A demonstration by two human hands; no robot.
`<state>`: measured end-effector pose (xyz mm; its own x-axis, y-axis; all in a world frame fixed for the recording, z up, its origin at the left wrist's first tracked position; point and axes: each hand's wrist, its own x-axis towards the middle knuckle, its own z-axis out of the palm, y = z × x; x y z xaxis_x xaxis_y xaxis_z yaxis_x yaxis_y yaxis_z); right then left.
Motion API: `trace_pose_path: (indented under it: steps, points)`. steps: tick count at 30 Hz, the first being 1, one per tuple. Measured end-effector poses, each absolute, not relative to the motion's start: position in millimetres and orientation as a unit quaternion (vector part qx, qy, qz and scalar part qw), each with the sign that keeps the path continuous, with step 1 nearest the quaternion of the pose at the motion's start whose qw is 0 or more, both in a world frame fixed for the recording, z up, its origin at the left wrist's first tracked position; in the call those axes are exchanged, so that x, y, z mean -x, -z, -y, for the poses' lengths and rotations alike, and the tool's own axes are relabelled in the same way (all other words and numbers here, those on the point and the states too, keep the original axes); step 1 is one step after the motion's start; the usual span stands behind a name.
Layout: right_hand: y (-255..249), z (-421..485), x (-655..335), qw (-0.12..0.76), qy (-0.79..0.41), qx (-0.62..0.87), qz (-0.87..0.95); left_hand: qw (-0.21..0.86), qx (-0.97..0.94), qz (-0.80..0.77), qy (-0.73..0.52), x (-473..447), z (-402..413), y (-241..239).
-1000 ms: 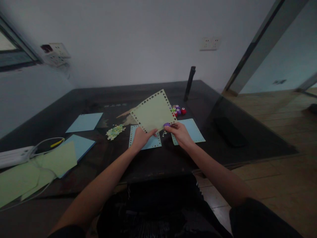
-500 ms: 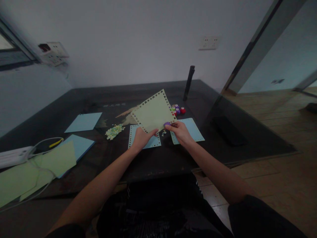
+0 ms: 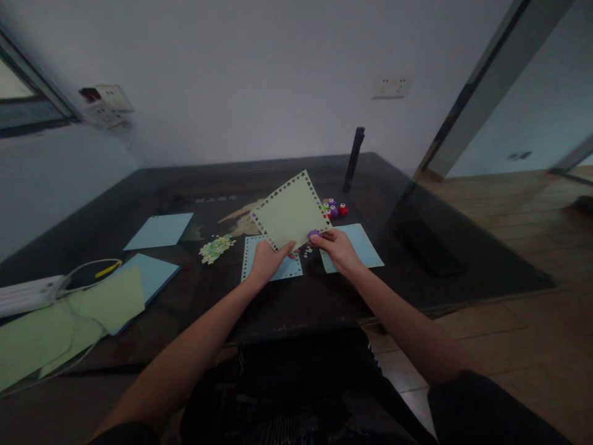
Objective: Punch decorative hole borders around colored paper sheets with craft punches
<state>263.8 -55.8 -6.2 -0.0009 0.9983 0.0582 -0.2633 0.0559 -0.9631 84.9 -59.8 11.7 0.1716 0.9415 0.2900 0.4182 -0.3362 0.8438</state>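
Observation:
My left hand (image 3: 269, 259) pinches the lower left corner of a pale green sheet of paper (image 3: 293, 213), held tilted above the table. Small shapes are punched along the edges of this sheet. At its lower right edge, my right hand (image 3: 340, 248) is closed on a small purple craft punch (image 3: 314, 234), thumb on top. Beneath the hands lie a blue sheet with a punched border (image 3: 250, 253) on the left and another blue sheet (image 3: 364, 244) on the right. A few tiny paper bits (image 3: 307, 251) lie between them.
Several coloured punches (image 3: 341, 210) cluster behind the green sheet. A heap of paper cut-outs (image 3: 217, 248) lies left of my hands. Farther left are blue sheets (image 3: 160, 232), green sheets (image 3: 111, 296) and a white power strip with a cable (image 3: 28, 295). A black upright object (image 3: 354, 159) stands at the back.
The view has shifted slightly, so everything sits a little lower in the picture. Both hands keep their hold on the green sheet and the punch, with hardly any movement.

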Motion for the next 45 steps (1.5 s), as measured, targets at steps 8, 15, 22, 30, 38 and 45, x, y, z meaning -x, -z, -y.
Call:
trace_pose_path:
  steps: [8,15,22,30,38,45]
  points:
    - [0.0,61.3,-261.6,0.551,-0.549,0.416,0.471,0.312,-0.703,-0.47,-0.433,-80.8,56.0,-7.7]
    - [0.4,61.4,-262.8,0.525,-0.579,0.421,0.462,0.281,-0.695,-0.486,-0.45,-75.9,51.3,-5.5]
    - [-4.6,63.4,-266.6,0.502,-0.585,0.411,0.486,0.288,-0.685,-0.493,-0.453,-73.8,50.0,-6.3]
    - [-2.5,62.5,-268.5,0.489,-0.609,0.402,0.478,0.302,-0.682,-0.486,-0.456,-75.1,50.2,-8.0]
    - [-4.6,63.0,-267.9,0.479,-0.606,0.416,0.48,0.298,-0.689,-0.477,-0.457,-74.9,49.9,-6.5]
    - [1.1,57.0,-276.1,0.434,-0.387,0.485,0.654,0.295,-0.694,-0.475,-0.454,-74.2,51.2,-8.5]
